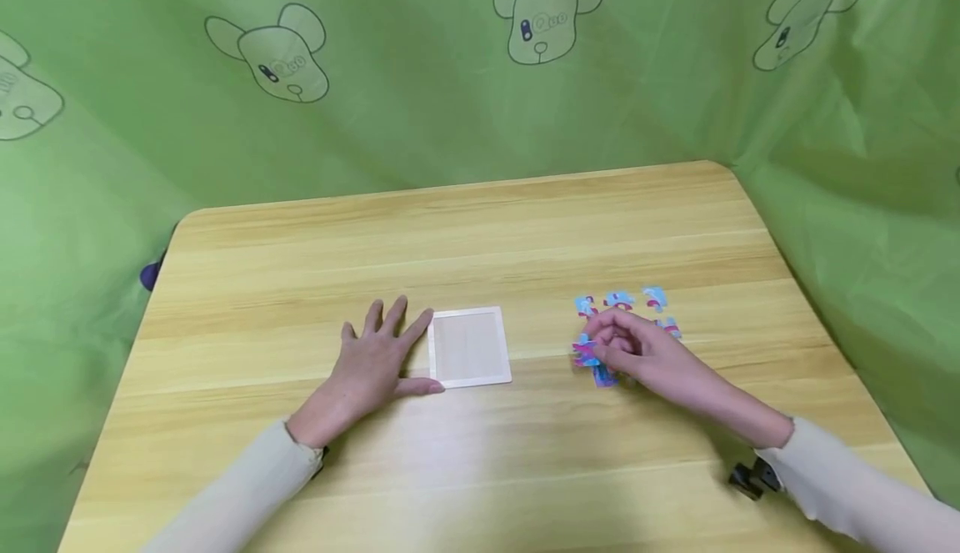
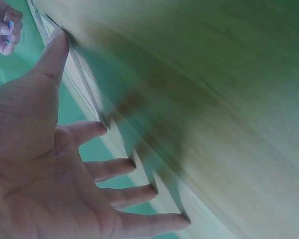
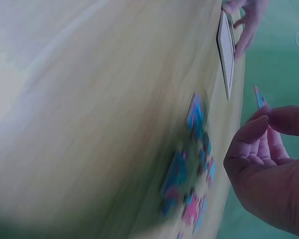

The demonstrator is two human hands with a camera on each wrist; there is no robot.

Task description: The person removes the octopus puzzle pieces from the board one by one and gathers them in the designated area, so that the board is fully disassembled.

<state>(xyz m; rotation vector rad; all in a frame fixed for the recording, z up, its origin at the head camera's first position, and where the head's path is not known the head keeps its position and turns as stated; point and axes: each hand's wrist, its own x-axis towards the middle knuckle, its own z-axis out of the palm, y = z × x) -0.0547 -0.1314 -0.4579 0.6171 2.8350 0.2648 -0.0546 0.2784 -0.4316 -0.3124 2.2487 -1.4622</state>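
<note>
A square puzzle tray (image 1: 433, 351) with a pale rim lies on the table. My left hand (image 1: 366, 369) is spread flat at its left side, thumb and index fingertips right at the rim; the left wrist view shows the fingers (image 2: 119, 167) straight. Between thumb and index finger, my right hand (image 1: 651, 354) pinches a blue-and-pink jigsaw piece (image 1: 584, 351). In the right wrist view this jigsaw piece (image 3: 259, 97) is held above the tabletop, partly hidden by the fingertips. Several loose jigsaw pieces (image 1: 618, 299) lie around and under the right hand, some of them covered by it.
The wood-grain table (image 1: 480, 244) has rounded far corners. Green fabric (image 1: 420, 119) with printed animal heads hangs behind it and at both sides. A small dark purple object (image 1: 150, 275) shows beside the left table edge. Black wrist gear (image 1: 754, 480) sits under the right sleeve.
</note>
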